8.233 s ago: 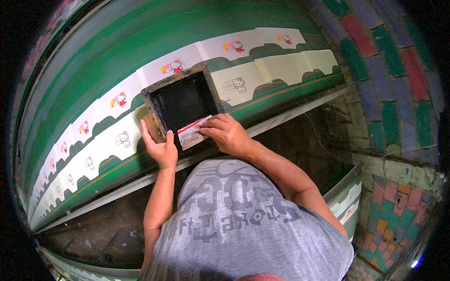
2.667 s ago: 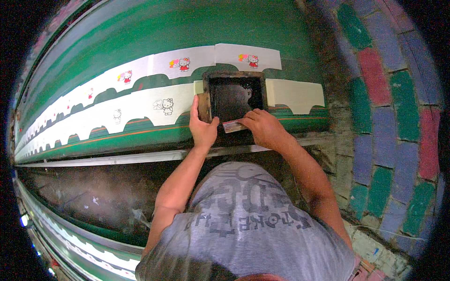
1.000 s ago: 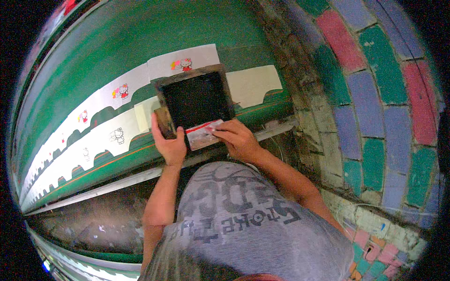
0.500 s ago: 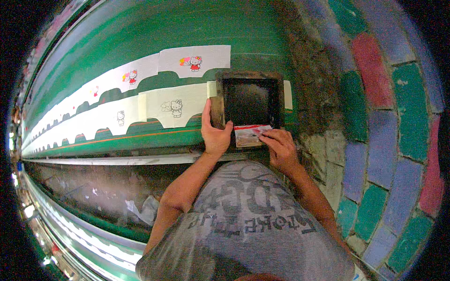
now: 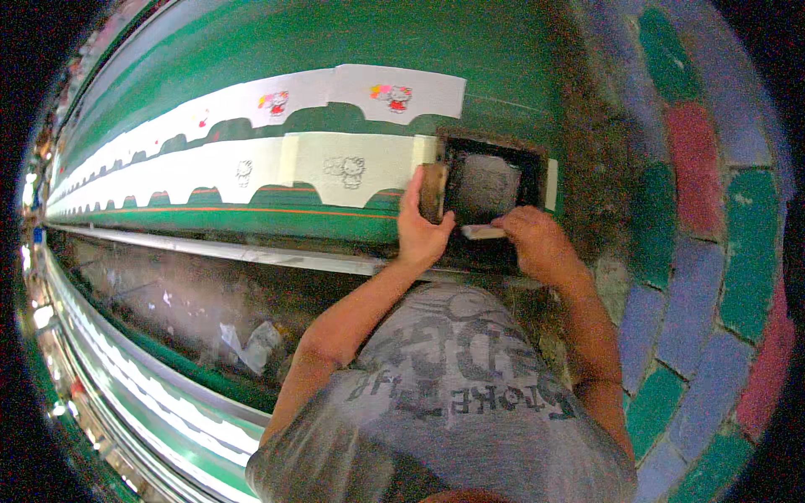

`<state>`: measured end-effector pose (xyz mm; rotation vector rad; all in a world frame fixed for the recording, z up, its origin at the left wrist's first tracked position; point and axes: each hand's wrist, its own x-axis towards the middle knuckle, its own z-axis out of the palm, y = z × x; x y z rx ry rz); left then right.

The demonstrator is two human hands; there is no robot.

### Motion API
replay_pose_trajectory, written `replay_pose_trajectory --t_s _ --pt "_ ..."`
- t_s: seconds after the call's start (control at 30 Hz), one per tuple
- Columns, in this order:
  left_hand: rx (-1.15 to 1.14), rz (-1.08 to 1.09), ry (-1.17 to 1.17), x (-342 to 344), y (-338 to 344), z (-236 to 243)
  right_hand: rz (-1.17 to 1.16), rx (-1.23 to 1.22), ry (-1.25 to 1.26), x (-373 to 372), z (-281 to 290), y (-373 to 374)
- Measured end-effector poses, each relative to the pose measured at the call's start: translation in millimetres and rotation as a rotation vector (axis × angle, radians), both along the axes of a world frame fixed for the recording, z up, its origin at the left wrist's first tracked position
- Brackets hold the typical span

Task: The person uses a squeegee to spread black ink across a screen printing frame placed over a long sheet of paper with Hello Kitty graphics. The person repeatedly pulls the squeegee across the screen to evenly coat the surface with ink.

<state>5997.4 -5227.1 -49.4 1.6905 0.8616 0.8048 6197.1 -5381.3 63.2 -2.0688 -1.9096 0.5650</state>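
Observation:
A dark wooden screen-printing frame (image 5: 432,191) lies over the near row of white cut pieces on the long green table. Its mesh (image 5: 488,186) shows a grey, smeared patch with dark borders. My left hand (image 5: 423,239) grips the frame's left side, fingers along the outer edge and thumb by the near corner. In my right hand (image 5: 541,243) is a small squeegee (image 5: 484,231), pinched at its right end. It sits at the near end of the mesh, seen nearly edge-on as a pale strip. Beside the frame lies a white piece (image 5: 348,170) with a black outline cartoon print.
A farther row of pieces bears coloured prints, such as this white piece (image 5: 402,96). A metal rail (image 5: 251,251) runs along the table's near edge. Past a gap holding crumpled plastic (image 5: 260,345) is another table (image 5: 176,394) with white pieces. Coloured paving bricks (image 5: 696,176) are at right.
The squeegee has tipped from showing its broad face to nearly edge-on. The mesh has turned from black to greyish in the middle. In the picture, the table, frame and both hands sit farther right.

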Motion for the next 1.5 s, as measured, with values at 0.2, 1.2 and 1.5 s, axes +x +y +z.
replay_pose_trajectory --t_s 0.2,1.2,1.5 --pt "-0.129 0.009 -0.168 -6.1 2.6 -16.5 -0.024 0.175 -0.091 46.8 -27.3 61.4" --pt "0.217 0.105 0.132 1.6 -2.6 -4.8 -0.013 0.229 -0.038 -51.5 -22.8 -53.3" --pt "0.363 0.110 -0.081 -8.0 -15.0 31.7 -0.276 0.629 -0.150 -16.4 -22.6 -82.9"
